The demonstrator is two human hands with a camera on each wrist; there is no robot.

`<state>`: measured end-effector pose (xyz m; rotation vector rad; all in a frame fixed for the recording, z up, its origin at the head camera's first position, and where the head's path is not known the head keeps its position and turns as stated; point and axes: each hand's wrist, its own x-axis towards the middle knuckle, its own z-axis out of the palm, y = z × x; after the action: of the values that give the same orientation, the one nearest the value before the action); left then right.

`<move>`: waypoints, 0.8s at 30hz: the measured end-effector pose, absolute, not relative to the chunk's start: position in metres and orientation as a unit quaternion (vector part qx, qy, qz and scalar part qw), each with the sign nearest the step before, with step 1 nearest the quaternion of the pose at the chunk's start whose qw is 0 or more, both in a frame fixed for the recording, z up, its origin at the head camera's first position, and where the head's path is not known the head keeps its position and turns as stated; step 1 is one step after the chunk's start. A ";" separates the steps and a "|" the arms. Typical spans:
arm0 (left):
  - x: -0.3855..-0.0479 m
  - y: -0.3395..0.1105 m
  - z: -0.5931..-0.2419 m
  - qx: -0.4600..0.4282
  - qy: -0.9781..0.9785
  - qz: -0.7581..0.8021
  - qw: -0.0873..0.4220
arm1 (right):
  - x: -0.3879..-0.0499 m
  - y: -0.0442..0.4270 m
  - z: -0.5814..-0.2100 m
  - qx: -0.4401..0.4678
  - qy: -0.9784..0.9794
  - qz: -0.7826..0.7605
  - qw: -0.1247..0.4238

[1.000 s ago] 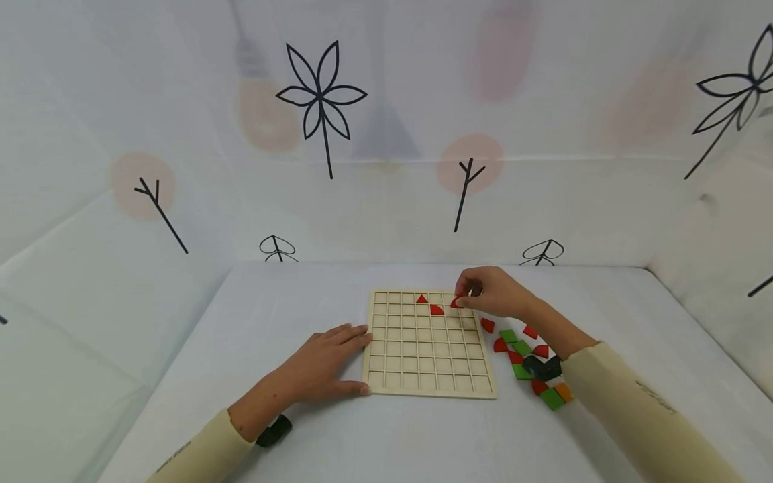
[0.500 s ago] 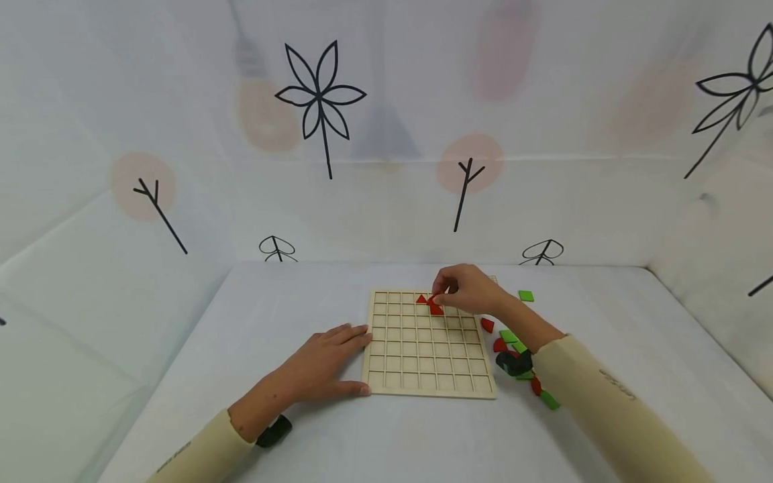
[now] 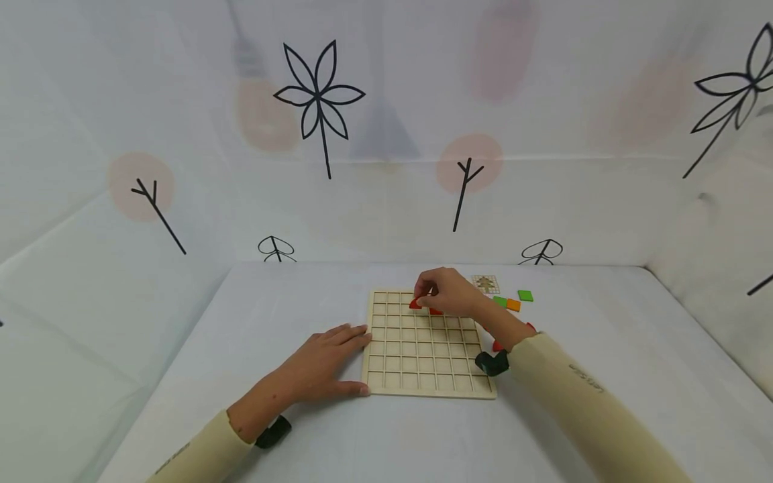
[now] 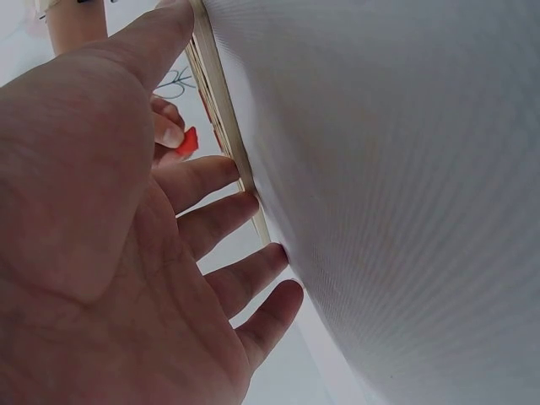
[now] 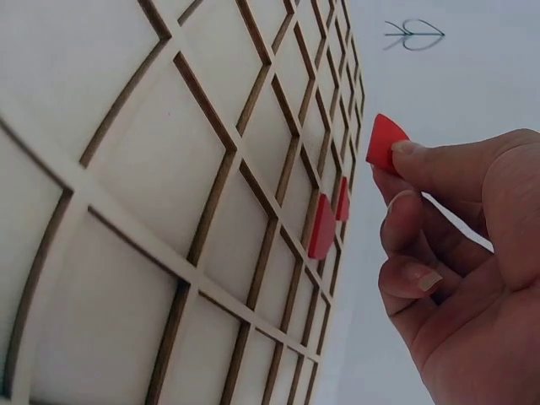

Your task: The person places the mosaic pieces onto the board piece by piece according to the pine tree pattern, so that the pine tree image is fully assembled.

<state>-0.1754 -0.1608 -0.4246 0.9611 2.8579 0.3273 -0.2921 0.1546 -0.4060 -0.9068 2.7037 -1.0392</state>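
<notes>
A pale wooden grid board (image 3: 425,355) lies on the white table. Over its far rows, my right hand (image 3: 449,292) pinches a red tile (image 5: 386,143) with one curved edge between thumb and finger. The right wrist view shows that tile held above the board, apart from its cells. Two red tiles sit in the grid: a near one (image 5: 322,228) and a far one (image 5: 342,199). In the head view the right hand covers part of this area. My left hand (image 3: 323,362) has its fingers extended, with thumb and fingertips touching the board's left edge.
Right of the board lie a small card with a tree picture (image 3: 486,284), green tiles (image 3: 526,295) and an orange tile (image 3: 513,305). A red tile (image 3: 497,347) shows beside the right forearm, which hides others. Patterned cloth walls stand behind and at both sides.
My right hand has moved left across the far part of the board with the red tile. The picture card and the tiles behind the forearm have come into view. My left hand stays still.
</notes>
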 end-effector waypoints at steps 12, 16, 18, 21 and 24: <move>-0.175 -0.160 -0.425 0.311 0.942 0.111 0.060 | -0.292 0.139 -0.416 -0.277 0.899 -0.334 0.053; -0.175 -0.161 -0.425 0.311 0.942 0.108 0.058 | -0.290 0.135 -0.417 -0.275 0.901 -0.332 0.051; -0.175 -0.161 -0.425 0.313 0.942 0.108 0.057 | -0.290 0.134 -0.417 -0.277 0.901 -0.329 0.050; -0.174 -0.162 -0.424 0.315 0.941 0.110 0.058 | -0.290 0.133 -0.418 -0.278 0.902 -0.326 0.049; -0.175 -0.161 -0.424 0.315 0.941 0.109 0.059 | -0.290 0.133 -0.418 -0.284 0.903 -0.319 0.043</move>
<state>-0.1746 -0.1614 -0.4241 0.9537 2.8510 0.3313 -0.2898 0.1327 -0.4178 -0.8681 2.7623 -0.9749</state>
